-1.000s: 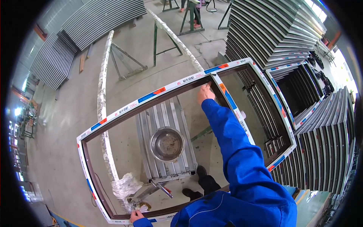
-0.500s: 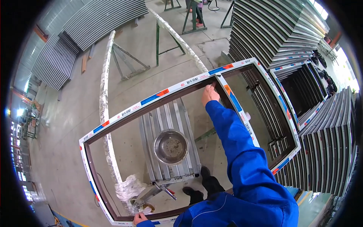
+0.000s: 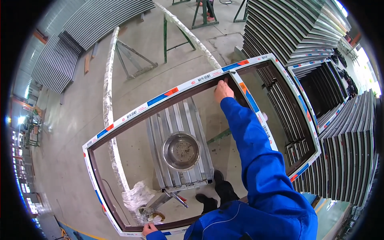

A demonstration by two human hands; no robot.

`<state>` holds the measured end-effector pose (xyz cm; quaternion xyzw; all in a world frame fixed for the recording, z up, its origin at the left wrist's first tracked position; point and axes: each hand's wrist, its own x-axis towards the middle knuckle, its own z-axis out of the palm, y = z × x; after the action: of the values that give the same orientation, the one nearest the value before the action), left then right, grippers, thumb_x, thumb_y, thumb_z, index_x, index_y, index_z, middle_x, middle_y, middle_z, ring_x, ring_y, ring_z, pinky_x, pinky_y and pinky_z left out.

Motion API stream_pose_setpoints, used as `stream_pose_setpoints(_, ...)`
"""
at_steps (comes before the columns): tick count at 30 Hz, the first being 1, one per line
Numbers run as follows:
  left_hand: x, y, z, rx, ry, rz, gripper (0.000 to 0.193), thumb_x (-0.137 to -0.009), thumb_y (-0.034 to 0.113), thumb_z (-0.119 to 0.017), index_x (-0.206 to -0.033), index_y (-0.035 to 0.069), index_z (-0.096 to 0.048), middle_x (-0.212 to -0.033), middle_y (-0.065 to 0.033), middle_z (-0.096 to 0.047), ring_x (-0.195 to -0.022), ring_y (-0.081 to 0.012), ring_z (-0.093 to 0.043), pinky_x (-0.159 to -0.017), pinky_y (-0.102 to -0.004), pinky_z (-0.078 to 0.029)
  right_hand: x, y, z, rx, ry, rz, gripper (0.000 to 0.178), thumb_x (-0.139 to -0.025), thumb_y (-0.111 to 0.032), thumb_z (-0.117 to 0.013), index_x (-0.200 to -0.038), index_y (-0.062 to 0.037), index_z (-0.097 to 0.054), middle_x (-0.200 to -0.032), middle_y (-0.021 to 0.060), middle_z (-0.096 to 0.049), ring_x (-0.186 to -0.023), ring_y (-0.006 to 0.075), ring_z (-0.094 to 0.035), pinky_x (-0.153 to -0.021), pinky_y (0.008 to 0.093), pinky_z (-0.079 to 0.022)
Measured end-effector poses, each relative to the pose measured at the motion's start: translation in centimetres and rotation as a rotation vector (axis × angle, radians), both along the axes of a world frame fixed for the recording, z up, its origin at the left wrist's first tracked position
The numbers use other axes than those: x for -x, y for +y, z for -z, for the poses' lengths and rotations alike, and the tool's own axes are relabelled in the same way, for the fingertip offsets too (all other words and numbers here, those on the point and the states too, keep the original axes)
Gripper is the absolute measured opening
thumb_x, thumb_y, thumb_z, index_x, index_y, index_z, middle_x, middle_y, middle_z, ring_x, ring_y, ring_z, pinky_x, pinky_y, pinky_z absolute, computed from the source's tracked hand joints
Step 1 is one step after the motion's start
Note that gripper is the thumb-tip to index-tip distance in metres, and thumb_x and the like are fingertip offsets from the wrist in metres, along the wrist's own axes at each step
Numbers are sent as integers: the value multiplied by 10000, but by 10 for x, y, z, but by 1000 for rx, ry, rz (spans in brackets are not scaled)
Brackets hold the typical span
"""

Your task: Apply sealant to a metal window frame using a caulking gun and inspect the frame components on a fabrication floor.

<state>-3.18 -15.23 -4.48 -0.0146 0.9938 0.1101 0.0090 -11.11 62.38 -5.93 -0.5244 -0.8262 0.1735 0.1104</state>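
A large window frame, faced with white printed protective film over dark brown profiles, lies across two long poles. A crossbar divides it into a large and a small opening. My right hand is at the inner corner where the crossbar meets the far rail, its fingers pinched together. Whatever those fingertips hold, if anything, is hidden. At the near left, my left hand grips the near rail with curled fingers. My right arm reaches across the large opening.
Beneath the opening, a metal bowl rests on a slatted metal stand. White wrapping bunches around the left pole. Stacked frames crowd the right side. Green trestles stand beyond, and more stacks fill the far left.
The view has shifted slightly, so the bowl and floor items appear a little higher. Both hands stay at about the same places on the window frame.
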Motion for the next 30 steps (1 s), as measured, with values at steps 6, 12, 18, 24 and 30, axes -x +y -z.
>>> stream_pose_setpoints(6,1,6,-4,-46,-2,-5,228,-822,209,-592,-755,0,-652,-636,-205,-607,-558,-344,-565,-573,-417,-472,-1,-19,-9,-71,55,45,228,-828,-160,-558,-1000,-27,-489,-1506,253,-225,-848,411,-665,-698,481,-548)
stream_pose_setpoints(12,3,10,-4,-69,-12,46,249,-842,231,-582,-753,8,-648,-633,-201,-602,-557,-313,-569,-572,-408,-468,-2,-3,-5,-80,62,-3,243,-842,-152,-528,-1023,1,-472,-1499,295,-185,-976,422,-627,-777,468,-541)
stream_pose_setpoints(18,-1,-1,-5,-75,-54,3,244,-830,232,-603,-765,3,-659,-644,-215,-606,-574,-351,-576,-584,-434,-465,5,-22,-9,-38,43,-39,257,-805,-96,-544,-1023,17,-465,-1486,331,-169,-936,410,-643,-747,464,-547)
stream_pose_setpoints(24,1,9,-7,-75,-62,17,273,-869,224,-567,-752,-14,-630,-631,-184,-600,-570,-285,-544,-598,-402,-462,0,-5,1,-153,60,-53,297,-776,-57,-559,-1049,27,-479,-1477,353,-164,-875,384,-671,-725,449,-553)
stream_pose_setpoints(30,2,3,-7,-121,-40,39,244,-843,210,-604,-791,-25,-644,-670,-235,-609,-573,-344,-564,-568,-412,-460,-1,-3,-6,-227,-40,-71,243,-827,-143,-519,-1012,15,-507,-1450,336,-270,-821,382,-677,-691,452,-550)
